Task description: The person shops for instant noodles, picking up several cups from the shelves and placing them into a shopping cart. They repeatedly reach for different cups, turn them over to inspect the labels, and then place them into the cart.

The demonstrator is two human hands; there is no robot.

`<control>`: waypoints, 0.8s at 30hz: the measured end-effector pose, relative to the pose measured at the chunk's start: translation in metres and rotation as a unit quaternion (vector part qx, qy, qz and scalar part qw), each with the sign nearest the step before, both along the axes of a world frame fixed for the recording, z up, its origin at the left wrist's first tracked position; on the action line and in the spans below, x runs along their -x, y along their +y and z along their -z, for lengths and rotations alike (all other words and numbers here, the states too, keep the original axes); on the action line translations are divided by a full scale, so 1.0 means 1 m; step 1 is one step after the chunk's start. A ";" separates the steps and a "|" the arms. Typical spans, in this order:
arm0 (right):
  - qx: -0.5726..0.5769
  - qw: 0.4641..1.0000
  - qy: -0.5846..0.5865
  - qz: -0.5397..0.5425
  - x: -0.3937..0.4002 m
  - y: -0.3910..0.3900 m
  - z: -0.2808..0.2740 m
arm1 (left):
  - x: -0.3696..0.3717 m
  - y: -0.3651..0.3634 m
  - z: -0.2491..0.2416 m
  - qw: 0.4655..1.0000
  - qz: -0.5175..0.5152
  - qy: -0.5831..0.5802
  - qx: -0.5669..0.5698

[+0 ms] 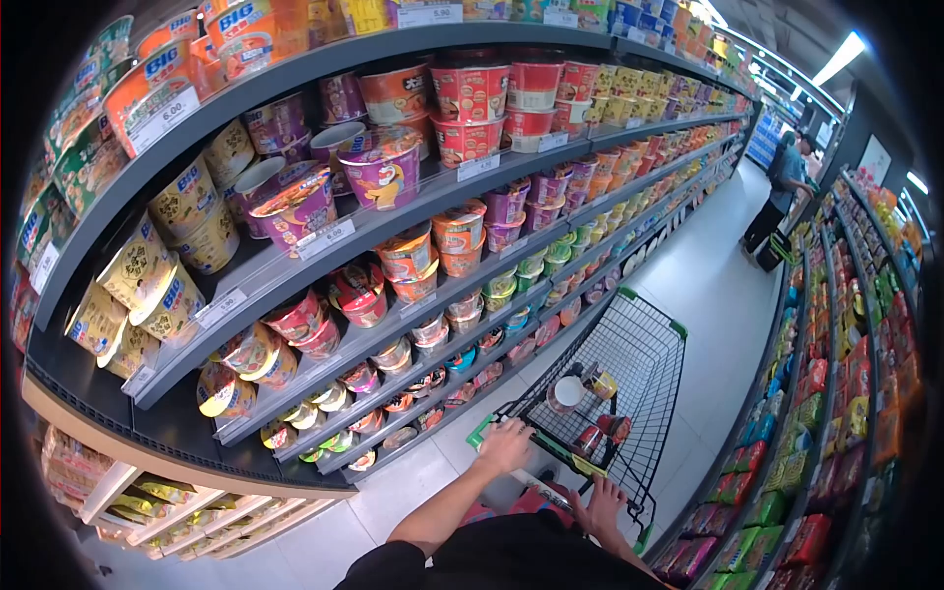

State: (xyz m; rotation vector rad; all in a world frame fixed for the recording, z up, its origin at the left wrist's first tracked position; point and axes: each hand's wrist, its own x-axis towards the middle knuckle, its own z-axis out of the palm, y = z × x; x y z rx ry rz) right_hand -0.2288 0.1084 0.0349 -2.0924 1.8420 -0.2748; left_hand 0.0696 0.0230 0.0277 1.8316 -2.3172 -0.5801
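Note:
A black wire shopping cart (657,329) with green corners stands in front of me in the aisle. My left hand (505,445) is closed around the left part of its handle (539,484). Toward the handle's right end, my right hand (600,507) has its fingers curled over the bar. Inside the cart lie a white-topped cup (567,393), a yellow and brown cup (602,384) and red noodle cups (614,427) close to the handle side.
A long shelf (393,211) of instant noodle cups runs along my left. Packaged noodles fill the shelf (811,433) on my right. Farther up the aisle a person (787,182) stands beside a dark basket (775,251). Light floor tiles (723,324) lie between the shelves.

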 end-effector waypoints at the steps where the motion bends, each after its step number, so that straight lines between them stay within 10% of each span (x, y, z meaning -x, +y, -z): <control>1: -0.005 1.000 -0.001 -0.001 -0.001 0.002 -0.003 | -0.001 0.002 -0.007 1.000 0.001 0.001 -0.005; 15: -0.127 0.990 0.007 -0.064 -0.018 -0.043 -0.018 | -0.014 -0.001 -0.031 0.967 0.144 -0.174 -0.117; 24: -0.324 0.891 -0.304 -0.088 -0.013 -0.093 0.056 | -0.011 -0.036 0.003 0.928 0.184 -0.186 -0.265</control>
